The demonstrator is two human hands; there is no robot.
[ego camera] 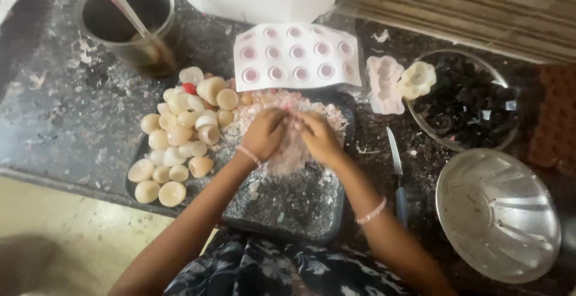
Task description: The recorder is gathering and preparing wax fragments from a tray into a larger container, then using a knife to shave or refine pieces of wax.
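We take the dark tray (pixel 288 212) on the speckled counter as our landmark, and over its far half we see the left hand (pixel 264 132) and the right hand (pixel 319 138) brought close together, fingertips nearly meeting, fingers curled inward and pressed onto a pale pink crumbly heap (pixel 282 155) that lies on the tray; whether they pinch a single piece we cannot tell, since the knuckles hide the tips. The near half of the tray is dusted with grey-white crumbs. On the tray's left side sits a pile of cream half-shell shapes (pixel 180 134), with one small red bit among them at the far end. Just beyond the tray lies a white mould sheet with round pink-rimmed cavities (pixel 297 56), and further left of that a steel pot of dark liquid with a spoon in it (pixel 129 20). Right of the tray a knife with a blue-grey handle (pixel 396 176) lies on the counter, then a glass bowl of dark pieces (pixel 465 101) and, nearer us, an empty steel bowl (pixel 498 212)
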